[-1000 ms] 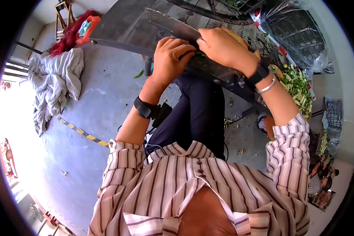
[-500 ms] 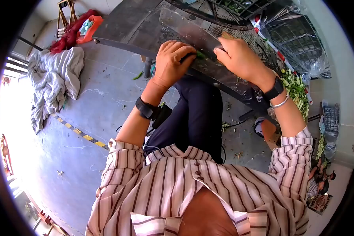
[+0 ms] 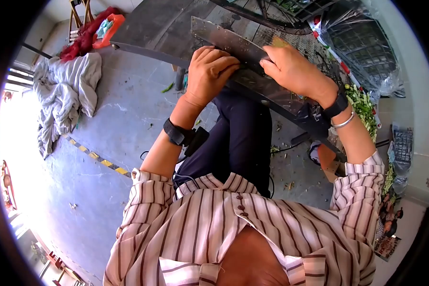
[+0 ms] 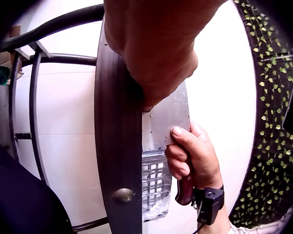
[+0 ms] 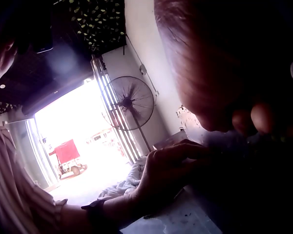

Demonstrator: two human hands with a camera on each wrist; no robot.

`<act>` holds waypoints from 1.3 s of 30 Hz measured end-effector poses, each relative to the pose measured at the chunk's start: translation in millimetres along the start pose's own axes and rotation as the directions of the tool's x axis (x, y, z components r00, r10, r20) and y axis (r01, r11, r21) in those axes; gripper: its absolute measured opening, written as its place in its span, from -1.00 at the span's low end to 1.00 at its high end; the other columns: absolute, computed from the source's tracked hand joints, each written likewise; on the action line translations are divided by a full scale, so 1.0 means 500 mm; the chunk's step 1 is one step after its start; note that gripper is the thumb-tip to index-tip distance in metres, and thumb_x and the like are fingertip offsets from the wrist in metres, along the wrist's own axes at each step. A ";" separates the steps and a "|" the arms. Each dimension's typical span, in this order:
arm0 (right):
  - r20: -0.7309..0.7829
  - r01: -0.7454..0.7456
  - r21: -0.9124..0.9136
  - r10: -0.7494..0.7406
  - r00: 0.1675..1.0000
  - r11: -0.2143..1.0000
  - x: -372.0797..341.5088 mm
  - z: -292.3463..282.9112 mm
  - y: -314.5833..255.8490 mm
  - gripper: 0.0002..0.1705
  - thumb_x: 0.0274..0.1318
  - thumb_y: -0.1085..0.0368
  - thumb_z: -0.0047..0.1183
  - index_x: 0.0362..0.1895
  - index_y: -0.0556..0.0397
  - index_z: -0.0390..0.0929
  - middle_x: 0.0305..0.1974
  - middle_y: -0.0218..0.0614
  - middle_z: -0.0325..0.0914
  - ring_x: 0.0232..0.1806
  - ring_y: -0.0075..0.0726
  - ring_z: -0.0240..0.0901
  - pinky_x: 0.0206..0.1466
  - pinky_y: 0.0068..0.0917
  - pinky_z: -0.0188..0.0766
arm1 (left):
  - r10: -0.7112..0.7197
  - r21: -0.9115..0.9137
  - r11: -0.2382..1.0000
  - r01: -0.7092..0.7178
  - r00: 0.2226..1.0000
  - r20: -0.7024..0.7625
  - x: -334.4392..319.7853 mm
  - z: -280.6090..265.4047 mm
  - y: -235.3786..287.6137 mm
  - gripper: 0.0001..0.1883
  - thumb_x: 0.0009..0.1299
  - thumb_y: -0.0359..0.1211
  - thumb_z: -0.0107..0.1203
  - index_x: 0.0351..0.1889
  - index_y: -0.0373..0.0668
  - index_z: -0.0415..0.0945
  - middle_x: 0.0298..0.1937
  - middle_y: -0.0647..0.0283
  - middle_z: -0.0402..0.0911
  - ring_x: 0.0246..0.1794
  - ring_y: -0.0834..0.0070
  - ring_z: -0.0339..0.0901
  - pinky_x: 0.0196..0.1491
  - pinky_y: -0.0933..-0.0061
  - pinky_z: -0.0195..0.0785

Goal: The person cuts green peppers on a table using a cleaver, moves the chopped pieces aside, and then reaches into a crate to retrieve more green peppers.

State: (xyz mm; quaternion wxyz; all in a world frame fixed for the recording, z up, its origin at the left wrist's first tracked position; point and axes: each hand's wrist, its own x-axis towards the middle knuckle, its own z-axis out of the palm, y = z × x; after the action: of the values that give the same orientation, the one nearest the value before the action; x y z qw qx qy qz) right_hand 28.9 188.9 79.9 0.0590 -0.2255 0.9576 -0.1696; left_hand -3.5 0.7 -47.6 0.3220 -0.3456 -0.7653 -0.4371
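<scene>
In the head view my right hand [image 3: 295,71] grips a large cleaver [image 3: 229,40] with a broad, speckled steel blade. The left wrist view shows its dark red handle [image 4: 185,189] in that fist, the thumb against the blade. My left hand [image 3: 209,71] is at the near side of the blade, fingers bent and thumb drawn in by the edge of a dark table [image 3: 150,35]. The green vegetable under its fingertips is hidden now. In the right wrist view the left hand [image 5: 171,168] appears in shadow beyond the right fist.
Chopped green vegetables [image 3: 362,107] are heaped at the right. Plastic-wrapped black crates [image 3: 360,45] stand beyond. A grey cloth [image 3: 69,95] and an orange bag [image 3: 108,32] lie at the left, and a green piece [image 3: 167,87] is on the floor.
My right hand has moved right with the cleaver since a second ago. The left hand has stayed nearly in place. Green showing beside its fingertips earlier is out of sight now.
</scene>
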 end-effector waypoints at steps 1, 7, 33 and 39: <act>0.005 -0.001 0.002 0.001 1.000 1.000 0.003 -0.001 -0.001 -0.75 0.14 0.29 -0.07 -0.44 0.27 0.35 -0.51 0.17 0.43 -0.38 0.28 0.40 -0.33 -0.06 0.33 | 0.009 0.009 1.000 -0.009 1.000 -0.012 0.000 0.001 0.000 -0.89 0.13 -0.32 0.23 -0.38 -0.05 0.63 -0.36 0.36 0.59 -0.21 0.38 0.50 0.02 0.34 0.29; -0.108 0.093 -0.046 -0.098 0.989 0.995 0.054 0.039 -0.006 -0.76 0.12 0.30 -0.08 -0.44 0.29 0.39 -0.45 0.21 0.45 -0.30 0.30 0.43 -0.27 -0.01 0.36 | 0.008 -0.017 1.000 -0.008 1.000 0.009 -0.004 0.005 -0.008 -0.90 0.13 -0.34 0.22 -0.40 -0.07 0.62 -0.37 0.35 0.58 -0.23 0.38 0.50 0.02 0.33 0.29; -0.054 -0.023 -0.011 0.022 0.998 1.000 -0.005 0.006 -0.014 -0.74 0.14 0.27 -0.07 -0.44 0.27 0.34 -0.47 0.18 0.42 -0.33 0.32 0.38 -0.30 -0.02 0.31 | -0.006 -0.059 0.998 0.005 1.000 -0.017 -0.002 0.003 -0.002 -0.89 0.06 -0.41 0.28 -0.44 -0.09 0.60 -0.41 0.35 0.59 -0.32 0.38 0.50 -0.01 0.38 0.28; -0.048 0.014 -0.028 -0.015 0.999 1.000 0.009 0.009 -0.012 -0.73 0.14 0.28 -0.07 -0.44 0.29 0.35 -0.48 0.18 0.44 -0.31 0.31 0.40 -0.27 -0.01 0.34 | -0.018 -0.046 0.999 0.017 1.000 -0.007 -0.006 0.006 -0.003 -0.91 0.08 -0.37 0.25 -0.44 -0.07 0.61 -0.40 0.38 0.58 -0.29 0.40 0.49 -0.03 0.38 0.27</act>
State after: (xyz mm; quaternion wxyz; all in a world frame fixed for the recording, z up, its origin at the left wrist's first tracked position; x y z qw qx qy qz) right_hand 28.4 180.6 77.7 0.0318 -0.2291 0.9593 -0.1619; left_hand -3.5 2.4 -51.8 0.3132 -0.3446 -0.7568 -0.4587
